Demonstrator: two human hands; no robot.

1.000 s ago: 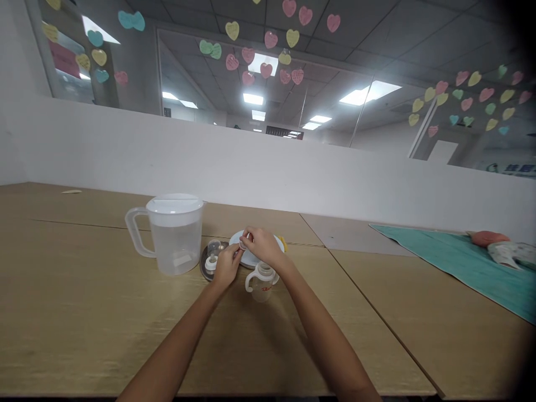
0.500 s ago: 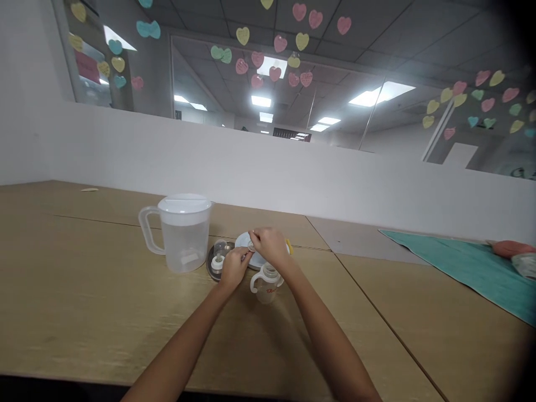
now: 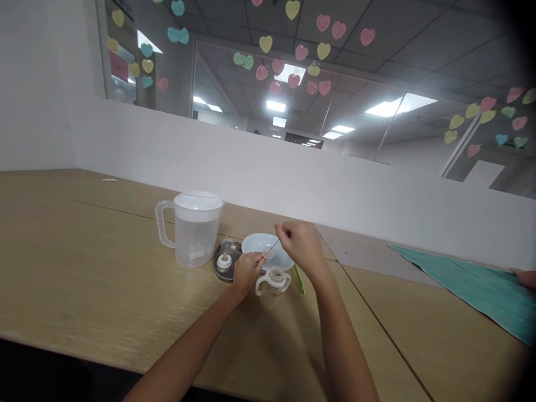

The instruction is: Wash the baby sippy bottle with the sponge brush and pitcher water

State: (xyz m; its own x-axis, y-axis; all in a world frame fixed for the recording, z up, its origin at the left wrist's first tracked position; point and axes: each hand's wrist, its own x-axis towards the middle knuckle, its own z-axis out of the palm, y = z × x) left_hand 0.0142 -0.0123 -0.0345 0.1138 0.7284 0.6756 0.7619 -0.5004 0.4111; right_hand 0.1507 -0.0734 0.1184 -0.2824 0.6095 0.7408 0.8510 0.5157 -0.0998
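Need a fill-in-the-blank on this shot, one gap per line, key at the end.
The hand nearer the lidded pitcher is the ____ one.
The open bottle has ____ side handles.
The ring-shaped collar on the metal tray is coloured ____.
A thin strand runs from the small round piece up to the ____ hand.

Missing words: left; two; white; right
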